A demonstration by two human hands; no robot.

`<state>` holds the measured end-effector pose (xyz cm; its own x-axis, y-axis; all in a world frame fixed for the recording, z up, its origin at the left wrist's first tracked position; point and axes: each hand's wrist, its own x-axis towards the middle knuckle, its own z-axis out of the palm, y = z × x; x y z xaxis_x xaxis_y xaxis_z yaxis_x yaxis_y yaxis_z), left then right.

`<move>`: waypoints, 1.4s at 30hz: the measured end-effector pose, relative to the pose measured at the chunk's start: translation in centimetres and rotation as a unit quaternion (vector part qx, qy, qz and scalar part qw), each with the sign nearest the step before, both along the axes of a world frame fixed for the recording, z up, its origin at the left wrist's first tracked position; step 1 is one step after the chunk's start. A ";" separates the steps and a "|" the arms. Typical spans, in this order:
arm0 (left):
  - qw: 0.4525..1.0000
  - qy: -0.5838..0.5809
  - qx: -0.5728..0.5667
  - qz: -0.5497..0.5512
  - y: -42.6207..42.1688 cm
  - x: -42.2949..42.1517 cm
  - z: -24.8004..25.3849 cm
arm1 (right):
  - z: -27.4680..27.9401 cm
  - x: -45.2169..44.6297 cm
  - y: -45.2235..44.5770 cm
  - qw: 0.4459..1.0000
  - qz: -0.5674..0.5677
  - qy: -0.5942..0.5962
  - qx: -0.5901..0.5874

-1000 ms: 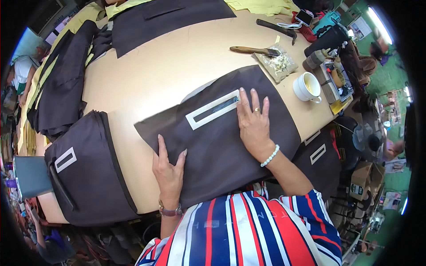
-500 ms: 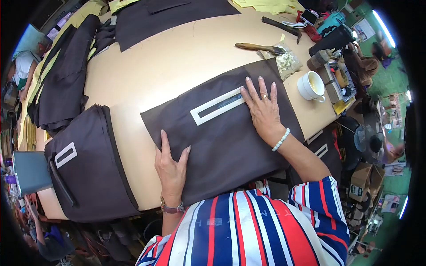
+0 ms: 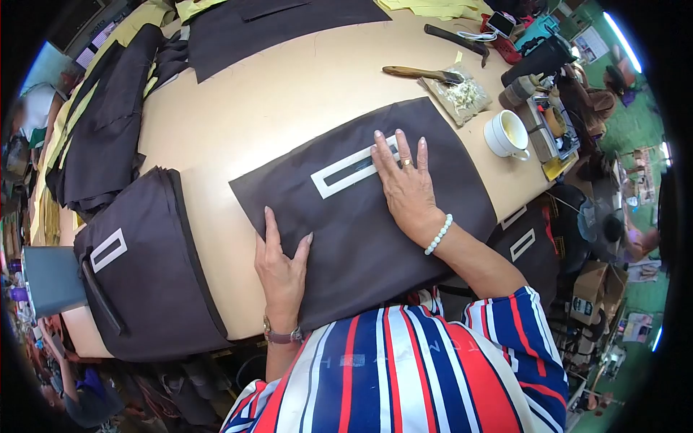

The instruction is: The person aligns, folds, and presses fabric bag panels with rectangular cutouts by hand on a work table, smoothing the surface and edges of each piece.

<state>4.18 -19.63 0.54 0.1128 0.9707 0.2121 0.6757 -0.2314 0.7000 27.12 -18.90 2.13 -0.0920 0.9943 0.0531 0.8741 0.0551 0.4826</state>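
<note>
A dark brown fabric panel [image 3: 368, 245] lies flat on the table in front of me. On it sits a white rectangular frame strip [image 3: 333, 186] with a dark slot along its middle. My right hand [image 3: 408, 187] rests palm down, fingers apart, over the right end of the strip and covers part of it. At the panel's left edge my left hand [image 3: 281, 263] lies with thumb and index finger spread, touching the fabric. Neither hand grips anything.
A stack of dark panels [image 3: 155, 289] with another white frame lies at left. Dark and yellow cloth [image 3: 108, 123] is heaped behind it. At the right are a brush [image 3: 422, 73], a plastic bag of pale bits [image 3: 462, 95], a hammer [image 3: 458, 42] and a white cup [image 3: 505, 135].
My right hand has slid left along the white strip, and the panel's right corner now lies flatter. The left hand has barely moved.
</note>
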 end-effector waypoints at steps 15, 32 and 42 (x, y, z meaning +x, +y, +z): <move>1.000 -0.008 -0.019 -0.003 -0.1 0.2 0.6 | -0.5 -5.7 -0.5 0.994 0.071 0.086 -0.005; 1.000 -0.010 -0.029 0.001 -0.2 0.2 0.7 | 3.0 4.7 0.1 0.821 0.123 0.557 0.006; 1.000 0.016 -0.013 0.014 -0.2 0.3 0.6 | 8.4 23.0 -1.5 0.918 -0.368 0.126 -0.079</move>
